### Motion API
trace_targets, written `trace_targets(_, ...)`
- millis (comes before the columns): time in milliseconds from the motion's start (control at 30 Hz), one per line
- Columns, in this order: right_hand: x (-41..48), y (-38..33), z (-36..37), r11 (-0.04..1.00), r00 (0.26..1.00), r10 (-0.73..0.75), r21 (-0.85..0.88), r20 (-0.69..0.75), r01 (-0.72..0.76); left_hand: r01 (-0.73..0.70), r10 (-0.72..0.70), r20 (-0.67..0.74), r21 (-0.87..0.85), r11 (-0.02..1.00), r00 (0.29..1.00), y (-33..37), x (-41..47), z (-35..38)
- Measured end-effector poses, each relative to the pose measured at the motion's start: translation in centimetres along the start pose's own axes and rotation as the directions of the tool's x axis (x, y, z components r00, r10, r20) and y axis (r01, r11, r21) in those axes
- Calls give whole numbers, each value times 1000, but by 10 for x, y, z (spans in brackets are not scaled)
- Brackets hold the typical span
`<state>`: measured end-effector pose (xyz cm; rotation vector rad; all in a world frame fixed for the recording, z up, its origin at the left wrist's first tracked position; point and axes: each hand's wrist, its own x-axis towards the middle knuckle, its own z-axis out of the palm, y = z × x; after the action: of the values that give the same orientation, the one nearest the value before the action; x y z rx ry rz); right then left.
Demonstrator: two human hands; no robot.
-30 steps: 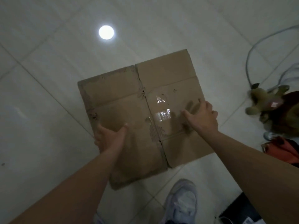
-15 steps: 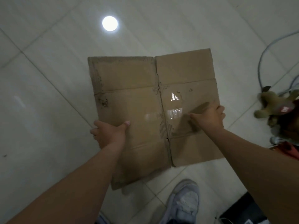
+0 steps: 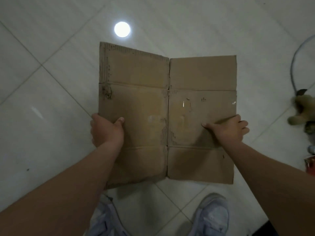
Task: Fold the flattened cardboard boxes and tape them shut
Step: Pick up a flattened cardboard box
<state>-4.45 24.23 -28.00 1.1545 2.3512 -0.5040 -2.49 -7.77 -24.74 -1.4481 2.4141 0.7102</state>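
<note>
Gripping the flattened cardboard box (image 3: 170, 108) by its left edge with the left hand (image 3: 106, 132), thumb on the top face, the rest hidden behind. Clasping the right edge with the right hand (image 3: 228, 130), thumb across the face, fingers (image 3: 242, 124) curled round the rim. Held above the tiled floor (image 3: 51, 99), flaps unfolded, just beyond two white shoes (image 3: 213, 217). Near the floor's right edge, a plush toy (image 3: 301, 109) and a grey cable (image 3: 294, 65).
</note>
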Motion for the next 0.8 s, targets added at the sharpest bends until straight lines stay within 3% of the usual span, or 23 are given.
trace_targets(167, -34, -22, -58, 974, 996, -89, 206, -8, 89, -59, 56, 139, 16, 998, 989, 27, -29, -39)
trace_targets(333, -100, -121, -141, 945, 964, -266, 203, 23, 256, -165, 161, 207, 4, 986, 965, 92, -47, -127)
trace_targets(467, -163, -228, -234, 904, 932, -362, 238, -15, 355, -185, 195, 151, -72, 980, 969, 160, -23, -246)
trace_targets(633, -267, -370, -357, 826, 852, -522, 221, -48, 518, -334, 331, 106, 4, 943, 937, 265, 7, -429)
trace_targets(800, -376, -493, -490, 743, 797, -579, 291, -173, 603, -440, 446, 24, -125, 889, 895, 357, 21, -624)
